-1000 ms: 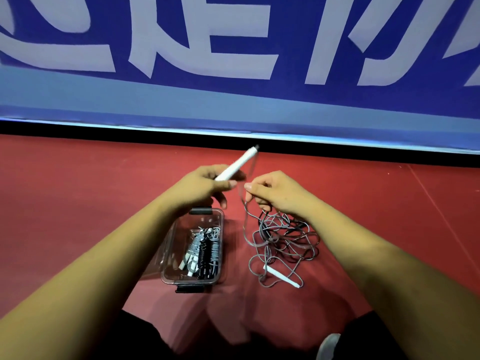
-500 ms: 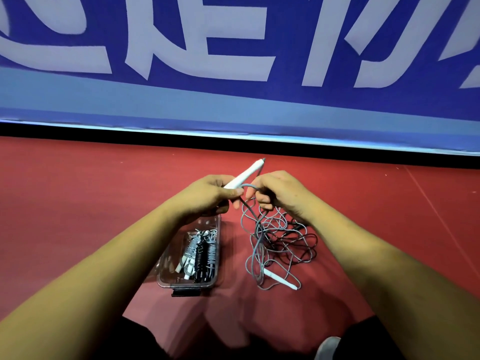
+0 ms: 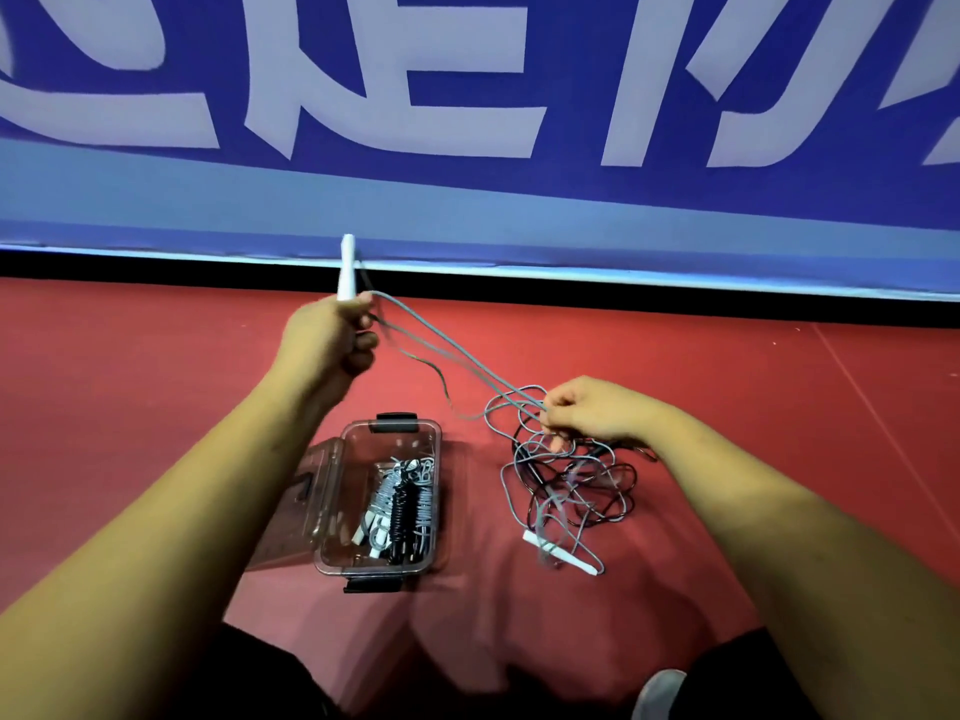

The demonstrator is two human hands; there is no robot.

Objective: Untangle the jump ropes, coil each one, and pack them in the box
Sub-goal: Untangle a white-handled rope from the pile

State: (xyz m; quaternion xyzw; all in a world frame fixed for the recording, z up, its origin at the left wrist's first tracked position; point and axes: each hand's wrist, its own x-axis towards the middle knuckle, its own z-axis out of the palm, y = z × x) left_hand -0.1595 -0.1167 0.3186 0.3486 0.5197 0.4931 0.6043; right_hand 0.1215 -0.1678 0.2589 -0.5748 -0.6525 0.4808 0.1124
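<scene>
My left hand is raised and grips a white jump-rope handle that points upward, together with a loop of its grey cord. The cord runs down to the right to my right hand, which pinches it above a tangle of grey and black ropes on the red floor. A second white handle lies at the near edge of the tangle. The clear plastic box stands left of the tangle, open, with coiled grey and black ropes inside.
The box's clear lid leans open on its left side. A blue banner wall with white letters stands behind, with a black strip at its base. My dark-clothed legs and a shoe tip are at the bottom.
My hands were together over the tangle. The left hand has lifted the handle up and to the left, and the right hand has dropped to the pile, stretching the grey cord between them.
</scene>
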